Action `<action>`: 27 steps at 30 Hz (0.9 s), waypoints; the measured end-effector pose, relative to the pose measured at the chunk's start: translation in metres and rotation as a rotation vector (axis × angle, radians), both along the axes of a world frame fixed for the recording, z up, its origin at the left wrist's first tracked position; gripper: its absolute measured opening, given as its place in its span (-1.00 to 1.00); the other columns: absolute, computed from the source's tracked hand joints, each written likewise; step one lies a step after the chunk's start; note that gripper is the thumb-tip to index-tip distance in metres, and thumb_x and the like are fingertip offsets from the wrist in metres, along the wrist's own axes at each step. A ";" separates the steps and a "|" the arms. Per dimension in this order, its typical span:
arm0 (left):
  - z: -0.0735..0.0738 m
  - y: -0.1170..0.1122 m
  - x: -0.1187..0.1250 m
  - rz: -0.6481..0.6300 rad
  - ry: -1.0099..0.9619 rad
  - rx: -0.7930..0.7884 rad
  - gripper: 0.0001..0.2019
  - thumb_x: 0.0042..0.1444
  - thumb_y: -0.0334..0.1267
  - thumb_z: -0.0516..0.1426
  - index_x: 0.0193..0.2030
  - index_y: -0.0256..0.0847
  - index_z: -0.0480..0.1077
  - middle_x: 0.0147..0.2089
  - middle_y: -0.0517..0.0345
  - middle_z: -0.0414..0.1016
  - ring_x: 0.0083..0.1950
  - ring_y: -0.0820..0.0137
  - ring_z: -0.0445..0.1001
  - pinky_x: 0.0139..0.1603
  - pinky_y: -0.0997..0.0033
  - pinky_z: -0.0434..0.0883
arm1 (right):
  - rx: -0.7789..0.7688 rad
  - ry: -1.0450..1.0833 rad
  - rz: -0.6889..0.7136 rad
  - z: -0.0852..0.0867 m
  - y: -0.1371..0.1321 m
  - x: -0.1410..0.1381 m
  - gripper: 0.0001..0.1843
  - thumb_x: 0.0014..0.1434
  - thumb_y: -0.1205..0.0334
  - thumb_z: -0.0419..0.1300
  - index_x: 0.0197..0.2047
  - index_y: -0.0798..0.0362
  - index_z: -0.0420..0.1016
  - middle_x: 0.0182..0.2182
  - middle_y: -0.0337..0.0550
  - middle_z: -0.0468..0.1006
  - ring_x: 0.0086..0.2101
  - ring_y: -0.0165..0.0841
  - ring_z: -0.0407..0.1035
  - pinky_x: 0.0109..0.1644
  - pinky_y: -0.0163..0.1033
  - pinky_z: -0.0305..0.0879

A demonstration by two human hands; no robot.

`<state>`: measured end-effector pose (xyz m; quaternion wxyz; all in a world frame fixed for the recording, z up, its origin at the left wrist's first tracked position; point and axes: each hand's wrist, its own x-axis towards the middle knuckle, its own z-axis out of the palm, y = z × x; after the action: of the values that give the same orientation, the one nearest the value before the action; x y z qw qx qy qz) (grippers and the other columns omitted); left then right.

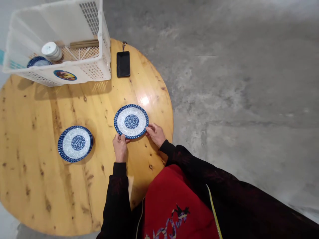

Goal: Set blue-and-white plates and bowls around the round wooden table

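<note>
A round plate (131,121) with a blue patterned rim and a blue centre lies between my two hands, over the right part of the table. My left hand (120,146) pinches its near left edge, thumb on top. On the near right edge my right hand (155,132) grips the rim with thumb and fingers. I cannot tell whether the plate rests on the wood or is slightly lifted. To the left stands a stack of matching plates (75,143), apart from both hands.
The round wooden table (45,186) ends just right of my right hand, with concrete floor beyond. A white plastic crate (82,71) at the back left holds small white bowls (51,50), a blue-rimmed dish (39,61) and long sticks (84,43). A black phone-like device (123,64) lies beside it.
</note>
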<state>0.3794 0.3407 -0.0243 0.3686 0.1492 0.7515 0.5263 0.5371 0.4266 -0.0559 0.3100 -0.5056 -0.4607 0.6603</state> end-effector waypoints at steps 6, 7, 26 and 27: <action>-0.002 -0.003 0.002 -0.011 0.009 0.012 -0.78 -0.01 -0.12 0.20 -0.36 -0.24 0.36 -0.36 0.21 0.39 -0.36 0.46 0.42 -0.30 0.42 0.52 | -0.005 0.030 -0.013 0.000 -0.003 0.000 -0.71 0.02 -0.02 0.21 -0.27 0.01 0.42 -0.49 -0.26 0.52 -0.50 -0.37 0.42 -0.36 -0.24 0.43; -0.002 -0.004 0.003 -0.013 0.007 0.018 -0.78 0.00 -0.12 0.20 -0.35 -0.24 0.36 -0.35 0.21 0.39 -0.36 0.47 0.42 -0.29 0.42 0.52 | -0.006 0.029 -0.016 0.000 -0.003 0.001 -0.70 0.02 -0.01 0.21 -0.28 0.02 0.43 -0.48 -0.26 0.52 -0.50 -0.38 0.42 -0.35 -0.24 0.43; -0.004 -0.017 0.001 0.012 -0.086 -0.013 -0.64 0.13 0.02 0.18 -0.19 -0.29 0.43 -0.39 0.14 0.48 -0.38 0.46 0.51 -0.26 0.45 0.53 | -0.011 -0.031 -0.260 -0.004 0.010 0.069 -0.59 0.03 -0.11 0.31 -0.22 0.04 0.48 -0.43 -0.21 0.59 -0.52 -0.44 0.44 -0.51 -0.36 0.33; -0.004 -0.019 0.002 0.019 -0.091 -0.015 -0.63 0.14 0.03 0.18 -0.19 -0.30 0.43 -0.38 0.13 0.49 -0.38 0.46 0.52 -0.26 0.45 0.53 | -0.002 -0.042 -0.283 -0.004 0.011 0.077 -0.60 0.03 -0.11 0.32 -0.23 0.04 0.48 -0.43 -0.21 0.59 -0.52 -0.44 0.44 -0.51 -0.36 0.34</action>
<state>0.3818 0.3213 -0.0286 0.3987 0.1154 0.7392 0.5305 0.6143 0.4376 -0.0603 0.3897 -0.5796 -0.3905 0.5998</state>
